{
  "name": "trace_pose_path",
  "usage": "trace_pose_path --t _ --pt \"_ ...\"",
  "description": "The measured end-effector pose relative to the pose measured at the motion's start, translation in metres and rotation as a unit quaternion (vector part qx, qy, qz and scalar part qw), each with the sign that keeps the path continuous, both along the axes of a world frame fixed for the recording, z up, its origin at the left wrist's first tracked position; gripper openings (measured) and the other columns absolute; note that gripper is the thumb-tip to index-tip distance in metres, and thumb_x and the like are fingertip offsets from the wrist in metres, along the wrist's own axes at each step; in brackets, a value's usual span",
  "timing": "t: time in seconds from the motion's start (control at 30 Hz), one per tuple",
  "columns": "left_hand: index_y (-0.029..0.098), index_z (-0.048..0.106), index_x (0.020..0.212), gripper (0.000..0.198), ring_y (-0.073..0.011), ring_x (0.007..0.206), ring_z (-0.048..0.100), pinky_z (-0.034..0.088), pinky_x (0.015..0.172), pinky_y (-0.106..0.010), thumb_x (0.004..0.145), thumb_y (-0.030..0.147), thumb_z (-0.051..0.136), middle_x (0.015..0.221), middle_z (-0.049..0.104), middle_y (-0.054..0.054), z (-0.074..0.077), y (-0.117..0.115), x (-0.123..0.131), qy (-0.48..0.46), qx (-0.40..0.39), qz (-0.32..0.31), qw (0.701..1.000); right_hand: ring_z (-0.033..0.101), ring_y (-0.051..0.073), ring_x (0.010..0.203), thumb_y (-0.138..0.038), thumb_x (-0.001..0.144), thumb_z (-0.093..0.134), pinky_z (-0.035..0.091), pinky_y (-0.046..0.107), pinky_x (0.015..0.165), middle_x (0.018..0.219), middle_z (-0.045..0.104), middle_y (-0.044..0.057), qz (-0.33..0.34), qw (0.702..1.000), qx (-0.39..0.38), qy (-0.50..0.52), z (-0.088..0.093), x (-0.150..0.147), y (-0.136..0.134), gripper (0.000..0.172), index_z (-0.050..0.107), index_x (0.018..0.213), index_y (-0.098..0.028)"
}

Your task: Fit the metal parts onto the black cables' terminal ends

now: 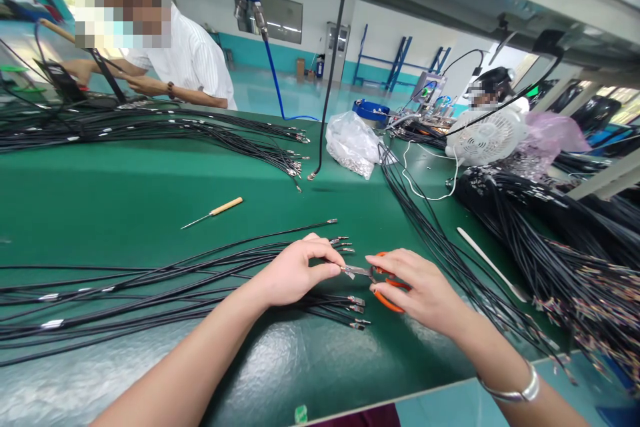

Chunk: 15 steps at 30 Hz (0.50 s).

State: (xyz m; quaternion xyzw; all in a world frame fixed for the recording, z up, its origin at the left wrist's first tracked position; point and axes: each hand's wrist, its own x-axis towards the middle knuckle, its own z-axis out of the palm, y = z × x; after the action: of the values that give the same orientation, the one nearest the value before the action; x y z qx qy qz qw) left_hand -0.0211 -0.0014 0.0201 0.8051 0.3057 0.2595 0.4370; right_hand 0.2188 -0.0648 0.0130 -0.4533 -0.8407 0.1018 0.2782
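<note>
Filling the lower view, counter (125, 187): green and shiny, with cables and tools lying across it.
Person in a white striped shirt (195, 60): leaning over the far side at the left, bare forearms above the cables there.
Cable heap (520, 220): piled at the right, its many ends fanning out toward the counter's front edge.
Far cables (200, 127): a long black bundle beneath that person's arms, its metal tips pointing right.
Near cables (150, 303): black, some with white labels, running from the left edge to beneath and around the left hand, metal tips pointing right.
Middle cables (433, 227): a loose bundle slanting from beside the plastic bag toward the front right.
Fan (483, 133): white, standing behind the cable heap.
Plastic bag (350, 140): clear, slumped at the far middle, small pieces inside.
Right hand (423, 280): fingers gripping the snips by their handles; a silver bracelet (515, 388) circles the wrist.
Left hand (295, 270): thumb and fingers closed in a pinch on the metal tip.
White stick (490, 263): lying between the middle cables and the cable heap.
Awl (227, 205): wooden-handled, lying beyond the near cables.
Snips (387, 299): orange-handled, blades pointing at the left fingertips.
Metal tip (349, 273): at the blades, between the hands; whether they touch cannot be told.
</note>
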Motion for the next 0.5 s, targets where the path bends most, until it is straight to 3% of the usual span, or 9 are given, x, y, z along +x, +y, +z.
trace_pose_path --t 0.5 --pt "0.022 0.068 0.079 0.013 -0.018 0.089 0.049 0.036 0.085 -0.032 0.081 0.026 0.056 0.075 0.061 0.0 -0.0001 -0.0016 0.0006 0.003 0.009 -0.002 1.0 0.055 0.021 0.086 -0.032 0.089 0.054 0.045 0.036 0.075 0.096 0.062 0.007 0.019 0.999 0.017 -0.037 -0.0013 0.0034 0.0028 0.031 0.054 0.119 -0.023"
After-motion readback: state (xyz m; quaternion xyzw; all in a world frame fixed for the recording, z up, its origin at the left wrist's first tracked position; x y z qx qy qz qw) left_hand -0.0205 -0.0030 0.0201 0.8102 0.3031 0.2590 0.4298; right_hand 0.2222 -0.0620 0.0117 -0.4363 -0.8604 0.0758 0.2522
